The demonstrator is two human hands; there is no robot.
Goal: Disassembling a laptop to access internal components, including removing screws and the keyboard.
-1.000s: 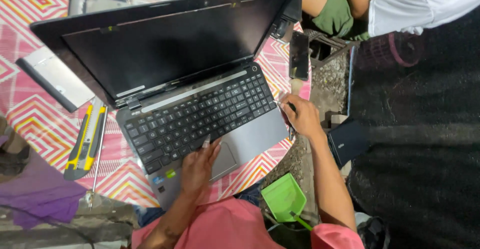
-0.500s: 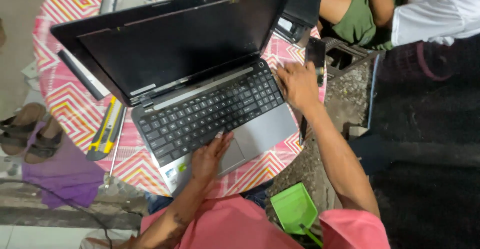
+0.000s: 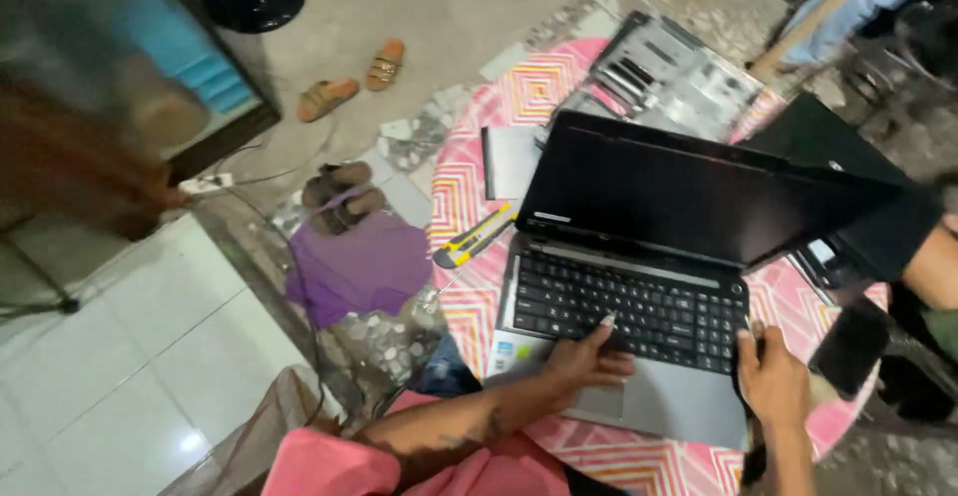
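Left hand (image 3: 587, 358) lies palm down on the laptop (image 3: 639, 286), near the touchpad at the front left of the palm rest, fingers loosely spread, one fingertip up on the lower keys. Holds nothing. Forearm comes in from lower left, bent at the elbow, pink sleeve at the bottom edge.

Right hand (image 3: 770, 381) sits at the front right corner of the laptop base, fingers curled over the edge by the keyboard; whether it grips the edge or only rests there cannot be told. Forearm rises from the bottom of the view.

Laptop stands open on the round table (image 3: 469, 256), which has a pink, zigzag-patterned cover. Screen dark, lid tilted back. Small green and blue stickers sit on the palm rest at the left front corner.

Yellow utility knife (image 3: 474, 238) lies on the table just left of the laptop hinge. White flat panel (image 3: 509, 161) lies behind it. Grey laptop shell (image 3: 671, 72), bare side up, rests at the far edge of the table. Dark phone (image 3: 848, 351) lies at the right rim.

Purple cloth (image 3: 361, 266) lies on the floor left of the table. Brown sandals (image 3: 351, 79) lie further back on the floor, another dark pair by the cloth.
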